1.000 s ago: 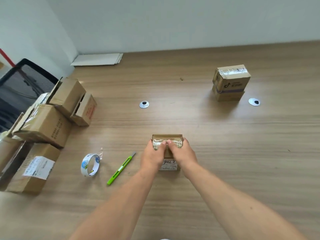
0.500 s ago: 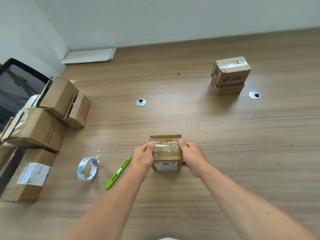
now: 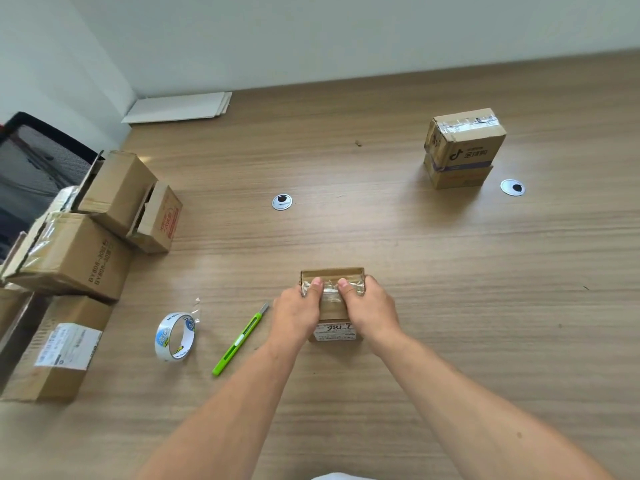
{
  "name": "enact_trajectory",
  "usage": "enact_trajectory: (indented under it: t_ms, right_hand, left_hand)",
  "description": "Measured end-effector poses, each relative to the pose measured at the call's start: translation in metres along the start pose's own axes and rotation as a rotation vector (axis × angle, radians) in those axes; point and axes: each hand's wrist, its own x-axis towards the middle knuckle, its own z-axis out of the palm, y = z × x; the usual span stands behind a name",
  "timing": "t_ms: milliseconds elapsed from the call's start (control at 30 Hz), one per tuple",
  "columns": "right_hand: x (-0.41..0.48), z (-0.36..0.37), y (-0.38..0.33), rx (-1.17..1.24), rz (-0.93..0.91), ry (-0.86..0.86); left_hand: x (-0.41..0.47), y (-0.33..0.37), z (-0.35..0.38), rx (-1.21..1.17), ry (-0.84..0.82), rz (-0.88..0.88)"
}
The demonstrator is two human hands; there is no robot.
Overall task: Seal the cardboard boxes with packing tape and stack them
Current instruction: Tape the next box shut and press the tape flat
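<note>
Wood-grain table (image 3: 450, 306) fills the view. Five unsealed boxes (image 3: 72, 251) crowd its left edge; two sealed boxes (image 3: 462, 147) sit stacked far right. Left hand (image 3: 296, 315) and right hand (image 3: 370, 311) grip the small box (image 3: 332, 306) at center, thumbs pressing tape flat; best rubbed outward toward the edges. One tape roll (image 3: 175, 336) and one green knife (image 3: 239, 341) lie just left.

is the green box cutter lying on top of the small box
No, the green box cutter lies on the table, left of the small box.

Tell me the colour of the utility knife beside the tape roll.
Bright green utility knife, clearest in the head view.
</note>
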Motion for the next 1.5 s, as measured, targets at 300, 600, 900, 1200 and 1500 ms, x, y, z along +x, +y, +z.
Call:
enact_trajectory:
  t_ms: [300,600,900,1200,1500]
  right_hand:
    - [0.013,0.003,0.010,0.171,0.098,0.002]
    - [0.001,0.001,0.020,0.167,0.036,-0.134]
    - [0.007,0.002,0.032,0.243,-0.011,-0.164]
    - [0.017,-0.011,0.034,0.229,0.037,-0.251]
    - [0.000,-0.020,0.011,-0.154,-0.109,-0.051]
  left_hand:
    - [0.017,-0.006,-0.018,-0.283,-0.174,-0.196]
    - [-0.011,-0.018,-0.016,-0.516,-0.336,-0.039]
    - [-0.017,-0.027,-0.013,-0.493,-0.297,0.044]
    - [0.000,-0.029,-0.026,-0.243,-0.290,0.092]
    - [0.010,-0.016,-0.035,-0.031,-0.198,0.045]
